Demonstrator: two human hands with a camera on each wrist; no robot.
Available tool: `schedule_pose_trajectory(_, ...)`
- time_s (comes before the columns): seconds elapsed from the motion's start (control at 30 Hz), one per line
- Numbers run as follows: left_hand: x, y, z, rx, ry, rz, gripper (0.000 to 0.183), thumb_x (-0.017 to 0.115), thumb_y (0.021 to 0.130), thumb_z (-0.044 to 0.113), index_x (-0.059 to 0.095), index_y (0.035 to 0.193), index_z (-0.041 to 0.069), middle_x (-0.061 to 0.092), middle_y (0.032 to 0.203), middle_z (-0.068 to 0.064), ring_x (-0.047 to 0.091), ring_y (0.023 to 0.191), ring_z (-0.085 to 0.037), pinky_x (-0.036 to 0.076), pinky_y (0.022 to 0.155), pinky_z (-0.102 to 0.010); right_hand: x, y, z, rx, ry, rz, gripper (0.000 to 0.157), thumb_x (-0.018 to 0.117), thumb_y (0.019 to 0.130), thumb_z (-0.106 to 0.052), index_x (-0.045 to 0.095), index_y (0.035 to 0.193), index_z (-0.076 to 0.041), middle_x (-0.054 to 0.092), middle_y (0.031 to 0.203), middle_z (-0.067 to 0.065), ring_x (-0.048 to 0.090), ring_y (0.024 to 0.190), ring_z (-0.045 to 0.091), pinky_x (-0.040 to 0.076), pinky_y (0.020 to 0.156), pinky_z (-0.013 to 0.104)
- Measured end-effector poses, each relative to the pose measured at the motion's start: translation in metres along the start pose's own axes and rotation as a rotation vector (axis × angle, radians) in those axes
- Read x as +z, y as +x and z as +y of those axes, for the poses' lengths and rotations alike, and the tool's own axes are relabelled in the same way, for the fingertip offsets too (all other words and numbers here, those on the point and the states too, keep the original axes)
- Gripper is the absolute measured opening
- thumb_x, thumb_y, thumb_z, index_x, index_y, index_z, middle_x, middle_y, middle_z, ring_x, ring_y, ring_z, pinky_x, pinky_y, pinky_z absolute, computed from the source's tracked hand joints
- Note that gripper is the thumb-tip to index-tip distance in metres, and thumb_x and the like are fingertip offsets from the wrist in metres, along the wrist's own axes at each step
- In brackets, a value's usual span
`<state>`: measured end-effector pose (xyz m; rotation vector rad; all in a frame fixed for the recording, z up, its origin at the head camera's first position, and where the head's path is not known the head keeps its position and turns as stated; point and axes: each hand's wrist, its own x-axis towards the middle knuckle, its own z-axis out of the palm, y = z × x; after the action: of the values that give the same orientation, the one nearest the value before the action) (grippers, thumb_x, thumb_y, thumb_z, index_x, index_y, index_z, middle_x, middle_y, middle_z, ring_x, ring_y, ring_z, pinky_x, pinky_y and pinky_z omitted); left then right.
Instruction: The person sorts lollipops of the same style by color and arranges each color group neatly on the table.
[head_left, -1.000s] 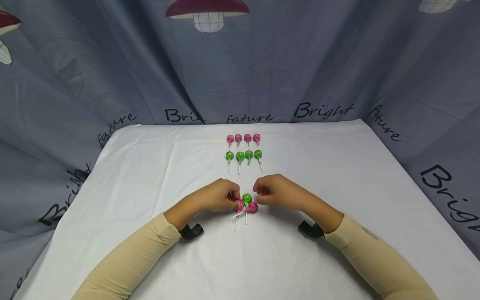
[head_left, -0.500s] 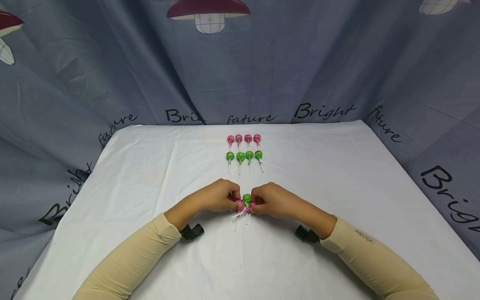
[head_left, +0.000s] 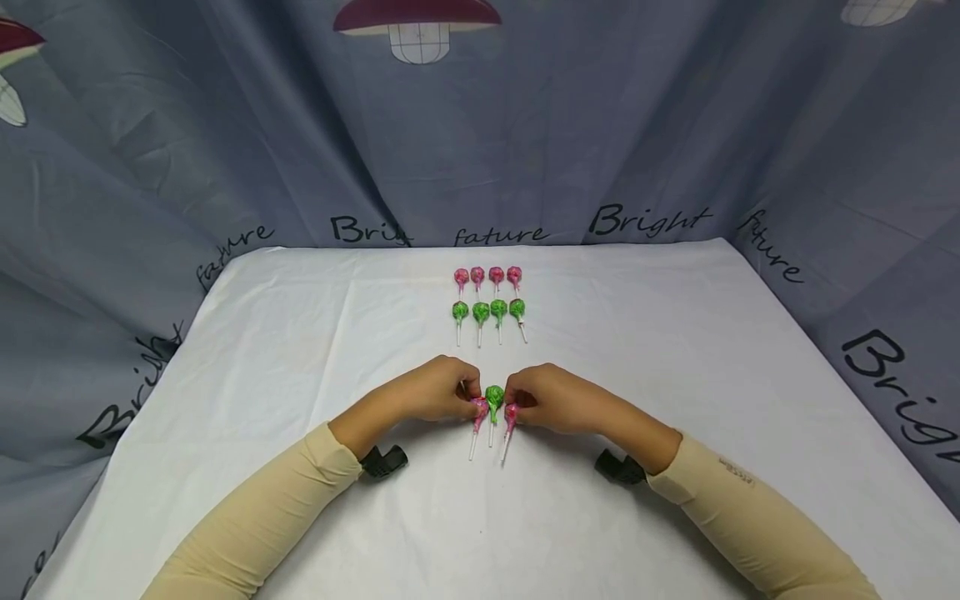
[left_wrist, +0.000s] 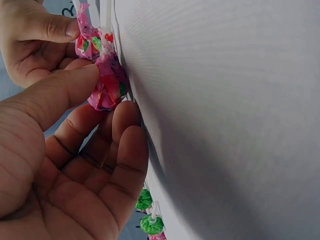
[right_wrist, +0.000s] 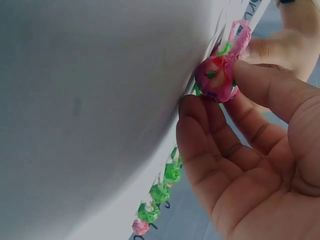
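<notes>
My left hand (head_left: 435, 390) pinches the wrapped head of a pink lollipop (left_wrist: 107, 85) between thumb and fingers, its white stick pointing toward me. Facing it, my right hand (head_left: 558, 400) pinches a second pink lollipop (right_wrist: 216, 79) by the head, with that stick slanting down and slightly left. Between the two lies a green lollipop (head_left: 494, 400) on the white cloth, its stick also toward me; neither hand appears to hold it. In the left wrist view the two pink heads overlap, one behind the other.
Farther back on the white tablecloth (head_left: 637, 333) lie two rows of lollipops: pink ones (head_left: 477, 274) behind, green ones (head_left: 481, 312) in front. A grey printed curtain (head_left: 525, 125) hangs behind the table's far edge. Black straps with small devices (head_left: 384, 462) sit at both wrists.
The right hand came in, took the pink lollipop lying across the others, and turned it so its stick points toward me, right of the green one. The left hand stayed put.
</notes>
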<state>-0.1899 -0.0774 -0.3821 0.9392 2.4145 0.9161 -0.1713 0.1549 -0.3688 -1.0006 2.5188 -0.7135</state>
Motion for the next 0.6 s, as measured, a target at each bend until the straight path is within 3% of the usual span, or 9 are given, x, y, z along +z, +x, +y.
schedule_pose_trajectory(0.6,-0.0015,-0.0007,0.0019,-0.012,-0.036,-0.011,0.015,0.077,0.085,0.008,0.065,0.078,0.011,0.064,0.074,0.007,0.059,0.07,-0.004,0.047,0.065,-0.022,-0.0005,-0.0005,0.005,-0.01,0.032,-0.008,0.006,0.072,0.09,-0.009,0.068,0.091,-0.012,0.055,0.082,-0.006,0.051,0.077,0.011,0.046,0.067,0.026)
